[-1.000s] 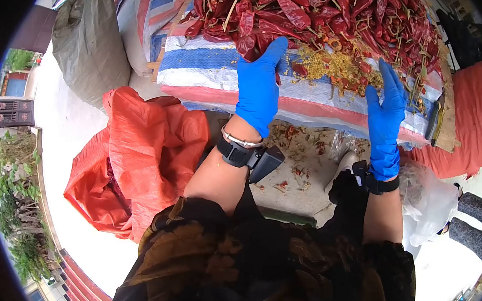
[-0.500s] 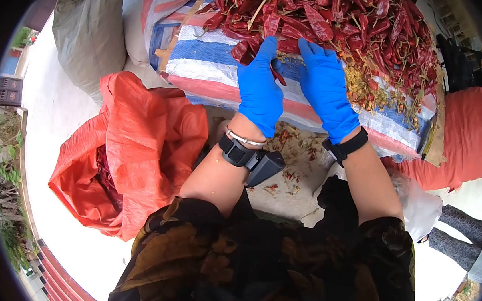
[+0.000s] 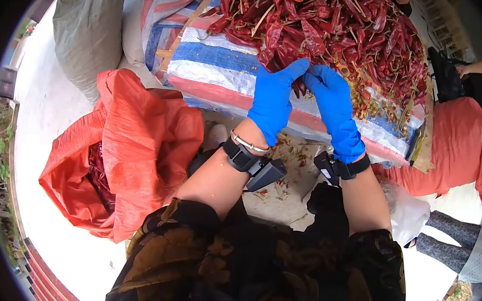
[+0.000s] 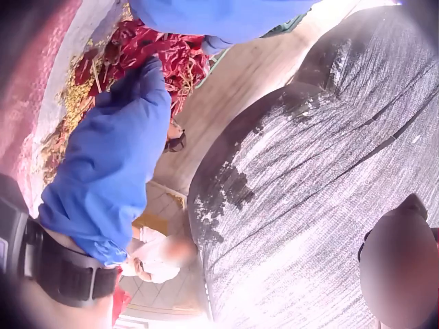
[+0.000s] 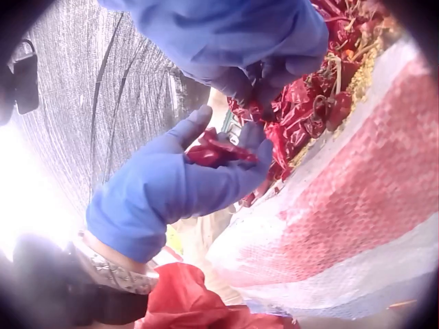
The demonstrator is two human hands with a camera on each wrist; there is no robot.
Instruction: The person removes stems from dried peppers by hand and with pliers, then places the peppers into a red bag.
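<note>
Right hand [image 3: 332, 101], well apart from the left a second ago, is now meeting the left hand [image 3: 274, 99] at the near edge of the chilli heap [image 3: 332, 26]; sorting is narrowing to single pods; bare striped sheet [image 3: 220, 62] is lying open toward the worktop's left corner. Left wrist view is showing the right hand [image 4: 110, 164] curled, its grip hidden. Right wrist view is showing the left hand [image 5: 171, 185] pinching a chilli [image 5: 216, 151]; the right hand's fingers [image 5: 260, 75] are nipping a stem above it.

Gloves on left hand [image 3: 272, 104] and right hand [image 3: 336, 110]: smooth blue rubber, apparently nitrile. Dried chillies [image 3: 332, 26]: wrinkled, glossy skin. Striped sheet [image 3: 219, 68]: coarse woven plastic. Orange sack [image 3: 138, 141]: woven plastic, slight sheen.
</note>
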